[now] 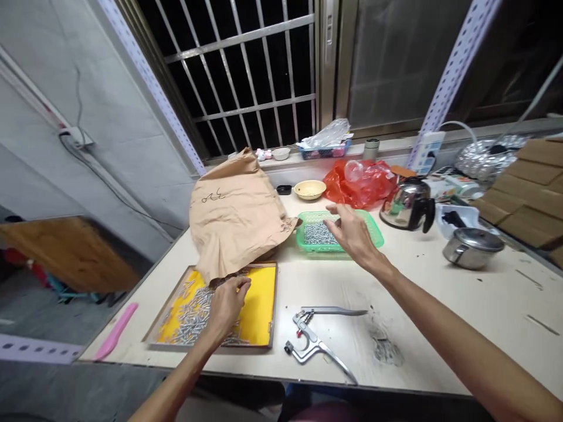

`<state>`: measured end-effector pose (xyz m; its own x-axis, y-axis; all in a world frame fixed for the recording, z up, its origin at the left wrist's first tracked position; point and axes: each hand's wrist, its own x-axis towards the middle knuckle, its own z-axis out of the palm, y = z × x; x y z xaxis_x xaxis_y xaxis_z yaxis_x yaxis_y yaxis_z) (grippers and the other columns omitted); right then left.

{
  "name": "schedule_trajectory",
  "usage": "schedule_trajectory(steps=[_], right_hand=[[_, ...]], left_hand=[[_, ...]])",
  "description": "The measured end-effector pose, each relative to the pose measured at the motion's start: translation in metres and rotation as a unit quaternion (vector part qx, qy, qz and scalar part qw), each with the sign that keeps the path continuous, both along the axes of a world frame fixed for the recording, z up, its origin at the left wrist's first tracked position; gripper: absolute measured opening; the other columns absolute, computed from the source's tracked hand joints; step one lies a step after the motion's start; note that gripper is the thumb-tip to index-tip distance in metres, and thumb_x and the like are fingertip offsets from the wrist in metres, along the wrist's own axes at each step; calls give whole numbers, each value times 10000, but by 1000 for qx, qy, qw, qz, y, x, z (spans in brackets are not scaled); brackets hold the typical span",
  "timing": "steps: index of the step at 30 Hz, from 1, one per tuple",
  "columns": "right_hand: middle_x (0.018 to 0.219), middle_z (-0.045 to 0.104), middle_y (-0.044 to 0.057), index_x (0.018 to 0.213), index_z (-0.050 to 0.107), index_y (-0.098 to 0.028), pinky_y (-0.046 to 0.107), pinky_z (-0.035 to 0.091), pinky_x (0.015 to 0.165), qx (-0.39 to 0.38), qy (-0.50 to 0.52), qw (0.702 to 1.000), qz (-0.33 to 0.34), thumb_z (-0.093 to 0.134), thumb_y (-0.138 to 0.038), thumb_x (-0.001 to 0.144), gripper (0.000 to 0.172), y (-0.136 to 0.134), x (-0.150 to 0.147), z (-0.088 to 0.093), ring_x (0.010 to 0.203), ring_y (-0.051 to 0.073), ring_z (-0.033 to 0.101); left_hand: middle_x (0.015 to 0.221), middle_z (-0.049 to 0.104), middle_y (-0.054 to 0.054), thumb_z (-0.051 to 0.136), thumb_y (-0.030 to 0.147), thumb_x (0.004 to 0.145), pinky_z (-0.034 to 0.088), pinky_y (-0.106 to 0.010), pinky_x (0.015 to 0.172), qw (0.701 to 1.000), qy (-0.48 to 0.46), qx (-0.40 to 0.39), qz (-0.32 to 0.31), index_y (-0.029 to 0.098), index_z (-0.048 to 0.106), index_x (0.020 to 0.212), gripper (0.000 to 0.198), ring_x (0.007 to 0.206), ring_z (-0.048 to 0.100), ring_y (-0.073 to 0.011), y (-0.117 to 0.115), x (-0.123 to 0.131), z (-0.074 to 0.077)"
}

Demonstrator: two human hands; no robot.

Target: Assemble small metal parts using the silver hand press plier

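My left hand (229,303) is over a shallow tray (273,316) lined in yellow, its fingers curled into a pinch. Whatever they hold, if anything, is too small or hidden to name. Many small silvery metal pieces (191,319), slim like pins or screws, lie loose in that tray. Farther off, my right hand (352,233) hovers above a green plastic basket (373,230), thumb and forefinger apart, no object visible between them. Small grey metal parts (317,233) lie in the basket. Plier-like hand press (310,337), with spread handles, rests on the table between the two containers.
A big brown paper bag (237,211) leans over the tray's back edge. A pink plastic handle-shaped piece (116,331) lies at left. Behind are a yellow bowl (310,189) and red plastic bag (358,184); a kettle (407,202) and lidded metal pot (472,247) stand right.
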<state>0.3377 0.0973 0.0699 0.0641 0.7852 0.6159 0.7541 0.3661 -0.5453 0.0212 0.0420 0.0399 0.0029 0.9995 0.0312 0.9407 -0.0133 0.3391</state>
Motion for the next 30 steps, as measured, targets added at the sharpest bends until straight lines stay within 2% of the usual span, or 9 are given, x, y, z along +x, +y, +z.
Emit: schedule_trajectory(steps=[3,8,11,13,17,21,25,30], right_hand=[[963,613,65,1012,584,-186,313,455,697,-56,-38,995,74,483,-287,884,192,-42,-10,-18,696,155,580],[957,594,48,947,571,-230,287,472,661,-209,-48,960,182,406,-262,927,170,-126,-19,-74,767,162,601],[908,588,42,880,555,-254,290,478,665,-268,-45,941,203,365,-255,941,199,-159,-17,-99,751,162,603],[889,588,40,880,547,-266,288,480,663,-289,-42,935,202,373,-273,942,185,-173,-16,-108,744,164,603],[906,583,37,935,551,-277,287,470,685,-300,-60,930,202,420,-289,932,132,-188,-24,-113,788,169,595],[916,575,53,1009,564,-241,318,435,686,-257,-135,943,162,516,-275,885,137,-190,-37,-113,779,193,568],[828,561,40,881,597,-211,305,374,671,-226,-183,946,140,471,-218,905,129,-183,-38,-112,753,178,530],[794,564,40,812,608,-193,308,320,675,-207,-235,946,84,474,-181,907,164,-168,-19,-113,773,186,480]], left_hand=[[1041,697,-55,446,284,853,423,-279,761,998,60,-11,3,216,683,966,271,972,624,-232,0,-15,-7],[909,695,-76,431,286,859,386,-271,651,991,125,-41,37,198,678,856,262,872,630,-231,6,-30,-17],[863,681,-63,467,331,846,371,-261,632,990,126,-51,29,191,660,794,245,830,625,-215,5,-31,-24],[900,666,-58,487,350,837,372,-261,640,989,139,-51,17,191,653,813,231,836,619,-207,2,-29,-28],[938,634,-71,477,276,835,381,-267,649,979,192,-66,-24,175,648,821,198,843,612,-203,0,-22,-30],[901,622,-97,465,207,824,386,-283,662,973,209,-86,-51,151,643,778,192,847,602,-221,2,-18,-27],[877,598,-97,408,190,844,380,-274,656,968,221,-94,-70,148,640,772,246,818,582,-201,-2,-18,-28],[923,583,-95,389,257,864,395,-276,652,971,228,-47,-52,160,643,817,276,894,568,-219,-8,-22,-31]])
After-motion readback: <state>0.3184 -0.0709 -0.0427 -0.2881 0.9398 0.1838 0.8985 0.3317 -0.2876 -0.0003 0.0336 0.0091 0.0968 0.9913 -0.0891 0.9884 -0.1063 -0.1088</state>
